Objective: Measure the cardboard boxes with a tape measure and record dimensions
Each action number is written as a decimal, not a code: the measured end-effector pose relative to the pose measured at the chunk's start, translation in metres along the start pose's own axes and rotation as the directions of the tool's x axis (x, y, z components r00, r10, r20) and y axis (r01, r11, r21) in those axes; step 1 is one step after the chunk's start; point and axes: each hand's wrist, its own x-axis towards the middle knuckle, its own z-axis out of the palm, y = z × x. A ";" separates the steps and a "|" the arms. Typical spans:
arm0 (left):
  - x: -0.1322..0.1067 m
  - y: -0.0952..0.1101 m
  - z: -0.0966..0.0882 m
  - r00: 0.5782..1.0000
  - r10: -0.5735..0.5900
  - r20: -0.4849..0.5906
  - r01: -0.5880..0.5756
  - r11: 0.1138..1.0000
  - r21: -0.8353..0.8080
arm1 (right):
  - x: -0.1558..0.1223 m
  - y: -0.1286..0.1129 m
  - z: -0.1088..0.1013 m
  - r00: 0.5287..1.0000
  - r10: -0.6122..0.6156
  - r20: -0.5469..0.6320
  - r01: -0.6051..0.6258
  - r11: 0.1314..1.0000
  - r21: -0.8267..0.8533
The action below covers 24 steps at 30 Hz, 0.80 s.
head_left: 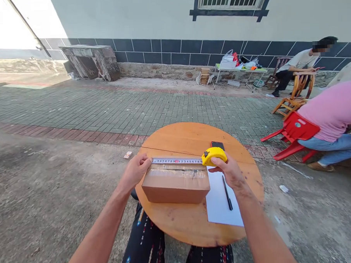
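Observation:
A brown cardboard box (175,185) with clear tape on its top sits on a round wooden table (185,228). Along the box's far top edge runs the pulled-out blade of a tape measure (214,156), its numbers facing up. My left hand (138,168) pinches the blade's end at the box's left corner. Around the yellow case, just past the right corner, my right hand (228,170) is closed. Under that hand lies a white sheet of paper (219,207) with a black pen (227,193) on it.
A dark phone-like object with a red edge (217,146) lies behind the tape case. To the right, a person in pink (334,109) sits on a red plastic chair (300,128). Another person sits farther back, near a wooden chair (298,91) and a cluttered folding table (239,68).

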 end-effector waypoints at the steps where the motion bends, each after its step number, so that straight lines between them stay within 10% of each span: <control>1: -0.001 -0.002 0.001 1.000 -0.019 0.003 0.019 1.000 -0.016 | 0.002 0.001 -0.003 1.000 0.000 0.011 -0.001 1.000 0.011; 24: -0.006 0.001 0.011 0.989 -0.148 0.026 0.149 0.936 -0.320 | 0.002 0.032 -0.027 0.999 -0.043 0.026 0.036 0.974 0.222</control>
